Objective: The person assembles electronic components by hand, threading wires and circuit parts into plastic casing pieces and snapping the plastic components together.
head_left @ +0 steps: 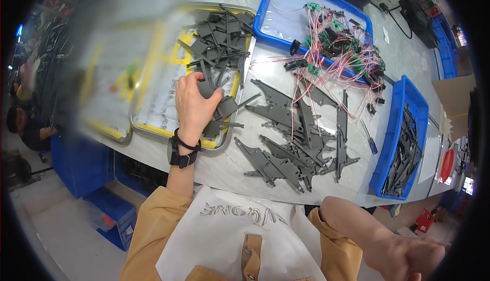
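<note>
My left hand (195,103) reaches over a metal-rimmed tray with yellow tape (145,122). Its thumb and fingers close around a dark grey plastic part (205,89) on the edge of a heap of similar parts (224,33). A dark watch and band circle that wrist. At the lower right, below the table edge, my right hand (416,256) is curled, and whatever its fingers may hold is hidden. Between the two hands, long dark grey plastic frames (278,161) lie piled on the table.
A blue tray (265,28) at the back carries green circuit boards with pink and red wires (326,51) spilling over its rim. To the right are a screwdriver (372,144) and a blue bin (424,104) of dark parts. Another yellow-taped tray (97,71) lies left.
</note>
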Tool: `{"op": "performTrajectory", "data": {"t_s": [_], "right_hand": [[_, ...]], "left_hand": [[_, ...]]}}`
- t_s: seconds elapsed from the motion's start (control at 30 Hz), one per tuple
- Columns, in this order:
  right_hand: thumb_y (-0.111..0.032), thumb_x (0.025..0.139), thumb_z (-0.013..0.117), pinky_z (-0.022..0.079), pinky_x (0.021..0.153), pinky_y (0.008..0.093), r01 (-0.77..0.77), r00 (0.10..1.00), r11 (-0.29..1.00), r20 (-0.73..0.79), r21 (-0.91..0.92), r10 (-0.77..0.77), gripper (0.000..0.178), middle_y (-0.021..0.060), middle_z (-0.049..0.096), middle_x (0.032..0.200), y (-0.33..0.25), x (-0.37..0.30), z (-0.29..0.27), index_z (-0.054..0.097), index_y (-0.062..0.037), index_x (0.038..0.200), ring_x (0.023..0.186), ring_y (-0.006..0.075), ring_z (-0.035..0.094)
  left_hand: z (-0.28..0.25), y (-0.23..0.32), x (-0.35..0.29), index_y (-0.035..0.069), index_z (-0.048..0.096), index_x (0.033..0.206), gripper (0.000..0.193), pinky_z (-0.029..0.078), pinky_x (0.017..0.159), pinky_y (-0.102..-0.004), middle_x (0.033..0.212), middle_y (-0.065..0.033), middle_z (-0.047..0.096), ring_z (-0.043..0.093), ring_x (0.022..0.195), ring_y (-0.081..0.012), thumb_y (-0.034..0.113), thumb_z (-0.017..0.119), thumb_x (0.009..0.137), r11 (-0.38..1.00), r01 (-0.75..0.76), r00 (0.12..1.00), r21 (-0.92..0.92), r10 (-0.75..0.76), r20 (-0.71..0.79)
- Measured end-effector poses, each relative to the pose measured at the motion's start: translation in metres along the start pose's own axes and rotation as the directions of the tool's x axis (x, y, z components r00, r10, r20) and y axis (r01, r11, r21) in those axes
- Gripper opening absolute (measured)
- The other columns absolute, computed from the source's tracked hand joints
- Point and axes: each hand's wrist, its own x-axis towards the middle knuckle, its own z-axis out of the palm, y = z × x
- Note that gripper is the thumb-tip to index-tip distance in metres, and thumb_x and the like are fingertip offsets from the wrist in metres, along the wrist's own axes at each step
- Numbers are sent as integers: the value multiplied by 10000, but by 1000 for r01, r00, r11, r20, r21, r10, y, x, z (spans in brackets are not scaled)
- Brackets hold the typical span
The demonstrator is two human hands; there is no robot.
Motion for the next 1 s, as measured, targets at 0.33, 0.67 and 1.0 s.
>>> {"op": "performTrajectory", "data": {"t_s": [0.33, 0.67, 1.0], "right_hand": [[-32, 831, 504, 453, 598, 348, -367, 922, 878, -246, -309, 298, 99, 131, 585, 853, 3, -44, -27, 452, -60, 910, 710, 283, 535], [-43, 816, 488, 392, 560, 257, -251, 959, 957, 96, -148, 267, 141, 42, 509, 1141, 15, -18, 17, 530, -85, 944, 655, 138, 563], [-300, 801, 528, 393, 548, 299, -407, 859, 875, -438, -264, 267, 261, 129, 555, 791, 58, -85, -96, 518, -49, 870, 663, 204, 475]], "left_hand": [[-22, 9, -12, -12, 567, 923, 165, 435, 678, -269, 866, -93, 573, 538, 755, -167, 43, 607, 773, 943, -10, 995, -332, -25, -101], [-89, 70, -47, 84, 362, 1153, 281, 455, 814, -402, 1181, -150, 438, 485, 1025, -251, 265, 350, 939, 153, -105, 983, -983, -134, -126], [-64, 65, -71, 86, 341, 799, 213, 347, 436, -201, 880, -72, 410, 437, 666, -122, 255, 380, 922, -107, 281, 941, -954, -165, 296]]}}
